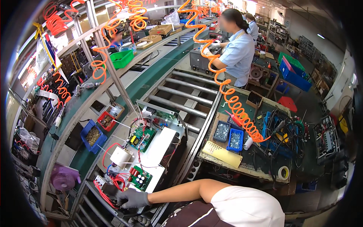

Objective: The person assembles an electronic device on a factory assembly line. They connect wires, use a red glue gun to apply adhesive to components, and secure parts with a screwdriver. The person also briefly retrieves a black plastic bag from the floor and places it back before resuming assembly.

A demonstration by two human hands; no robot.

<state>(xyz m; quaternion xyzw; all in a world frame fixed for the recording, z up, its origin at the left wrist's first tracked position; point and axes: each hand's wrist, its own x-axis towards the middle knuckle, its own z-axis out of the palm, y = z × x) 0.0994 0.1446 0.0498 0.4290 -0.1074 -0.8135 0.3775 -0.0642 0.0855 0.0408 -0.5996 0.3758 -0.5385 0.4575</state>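
My right hand (134,198), in a grey glove, reaches across to the near end of an open metal chassis (157,145). Its fingers are bent and closed beside the red wires (119,180); what they grip, if anything, is hidden. At the lower edge my left hand (139,220), also gloved, shows only in part below the right one, and its grip cannot be made out. On the chassis sit a green circuit board (140,138), a second green board (140,178) with black-and-white capacitors, and a white block-shaped part (121,157).
Roller conveyor bars (181,96) run away beyond the chassis. Left stand a blue bin (92,136) and a red bin (107,120) of small parts. The right bench holds screw trays (235,140), cables (280,136) and tape (283,173). An orange coiled hose (234,100) hangs near a co-worker (238,49).
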